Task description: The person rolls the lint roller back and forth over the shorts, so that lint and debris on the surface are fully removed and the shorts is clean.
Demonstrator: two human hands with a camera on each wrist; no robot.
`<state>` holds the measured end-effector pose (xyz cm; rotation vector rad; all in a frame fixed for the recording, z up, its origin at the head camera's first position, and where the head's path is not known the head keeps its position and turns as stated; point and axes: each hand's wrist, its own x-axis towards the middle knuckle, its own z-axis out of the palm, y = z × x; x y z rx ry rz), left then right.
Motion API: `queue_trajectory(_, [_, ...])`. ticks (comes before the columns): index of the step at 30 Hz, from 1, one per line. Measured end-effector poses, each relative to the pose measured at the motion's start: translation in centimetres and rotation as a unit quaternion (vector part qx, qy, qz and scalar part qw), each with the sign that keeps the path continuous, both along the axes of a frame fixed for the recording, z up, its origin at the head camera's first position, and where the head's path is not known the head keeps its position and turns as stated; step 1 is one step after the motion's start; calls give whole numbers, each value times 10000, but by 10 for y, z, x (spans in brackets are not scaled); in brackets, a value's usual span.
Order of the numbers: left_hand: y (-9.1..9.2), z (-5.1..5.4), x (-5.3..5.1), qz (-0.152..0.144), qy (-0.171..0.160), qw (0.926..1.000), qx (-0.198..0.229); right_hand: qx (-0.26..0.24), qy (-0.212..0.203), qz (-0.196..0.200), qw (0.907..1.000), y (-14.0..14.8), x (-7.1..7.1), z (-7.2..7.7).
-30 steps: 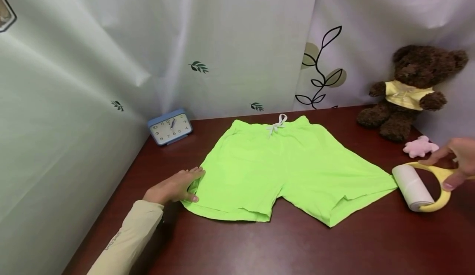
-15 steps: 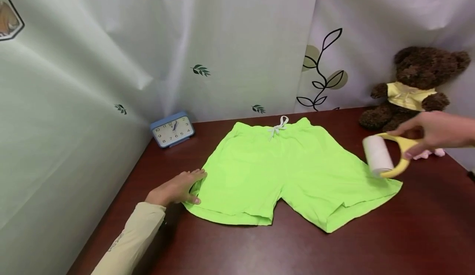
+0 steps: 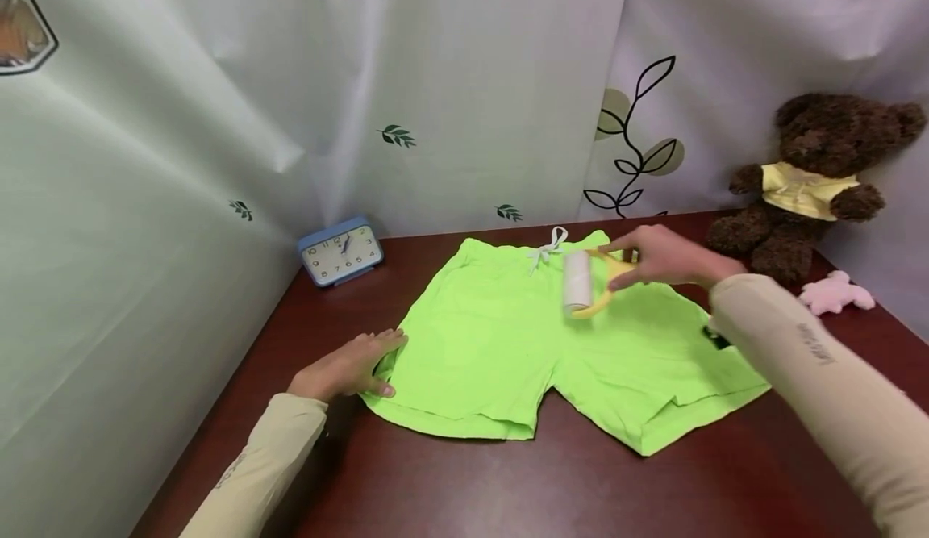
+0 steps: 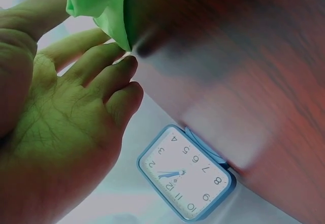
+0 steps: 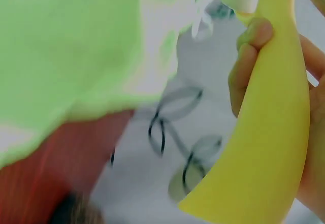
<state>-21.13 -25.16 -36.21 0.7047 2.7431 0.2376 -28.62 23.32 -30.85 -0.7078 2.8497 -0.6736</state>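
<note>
Neon green shorts (image 3: 493,336) lie spread on the dark red table, their white drawstring (image 3: 540,254) tied at the waistband. My left hand (image 3: 348,369) rests at the outer edge of the left leg with fingers fairly straight; in the left wrist view, a green fold of the shorts (image 4: 109,13) shows by its fingertips. My right hand (image 3: 664,257) grips the yellow handle of a lint roller (image 3: 578,281), seen close up as a yellow handle (image 5: 274,107) in the right wrist view. The white roll is over the middle of the shorts, below the drawstring; whether it touches the cloth, I cannot tell.
A blue alarm clock (image 3: 341,252) stands at the back left, near the wall. At the back right sits a brown teddy bear (image 3: 820,175) in a yellow top. Beside it on the table (image 3: 464,490) lies a small pink toy (image 3: 836,293).
My right hand has carried the lint roller leftward from beyond the shorts' right leg to above their middle, bringing the sleeve into view. The left hand and the shorts have hardly moved.
</note>
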Motion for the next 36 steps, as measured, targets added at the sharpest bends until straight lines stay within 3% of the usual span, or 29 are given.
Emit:
queue_trajectory(4, [-1, -2, 0, -40, 45, 10000, 49, -511, -219, 368, 9978, -50, -13, -15])
queue_trajectory(8, [-1, -2, 0, 4, 67, 10000, 59, -846, -247, 807, 9928, -102, -16, -25])
queue_trajectory(12, [-1, -3, -1, 79, 21, 10000, 36, -924, -286, 1362, 9860, -147, -6, -27])
queue_trajectory(17, [-1, -2, -2, 120, 36, 9999, -4, -664, -291, 1941, 9783, -186, 17, -26])
queue_trajectory(26, [-6, -1, -1, 202, 98, 9997, -105, -374, -362, 2531, 9661, -226, 55, -30])
queue_trajectory(36, [0, -4, -3, 212, 60, 9996, -203, -362, -430, 2420, 9687, -214, 66, -35])
